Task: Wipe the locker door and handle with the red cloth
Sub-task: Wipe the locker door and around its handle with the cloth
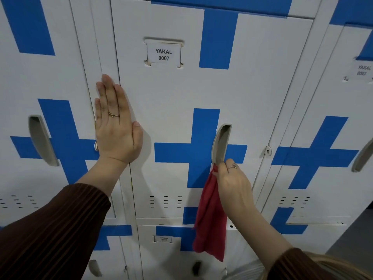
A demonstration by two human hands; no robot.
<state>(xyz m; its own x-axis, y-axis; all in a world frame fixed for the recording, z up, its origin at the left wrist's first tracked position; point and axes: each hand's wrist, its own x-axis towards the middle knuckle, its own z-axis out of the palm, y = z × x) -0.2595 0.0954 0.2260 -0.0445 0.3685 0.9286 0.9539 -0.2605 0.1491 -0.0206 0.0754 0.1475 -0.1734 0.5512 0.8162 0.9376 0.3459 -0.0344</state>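
The white locker door (177,93) with blue cross tape and a label reading YAKAL 0007 fills the middle of the view. Its grey curved handle (221,144) sits right of centre. My right hand (232,180) grips the red cloth (210,219) at the handle's lower end, and most of the cloth hangs down below the hand. My left hand (115,122) presses flat, fingers straight, against the door's left edge.
Neighbouring lockers stand on both sides, the left one with its own grey handle (42,140), the right one with a hasp (268,150). A lower locker row (163,249) runs beneath. Grey floor (351,229) shows at the lower right.
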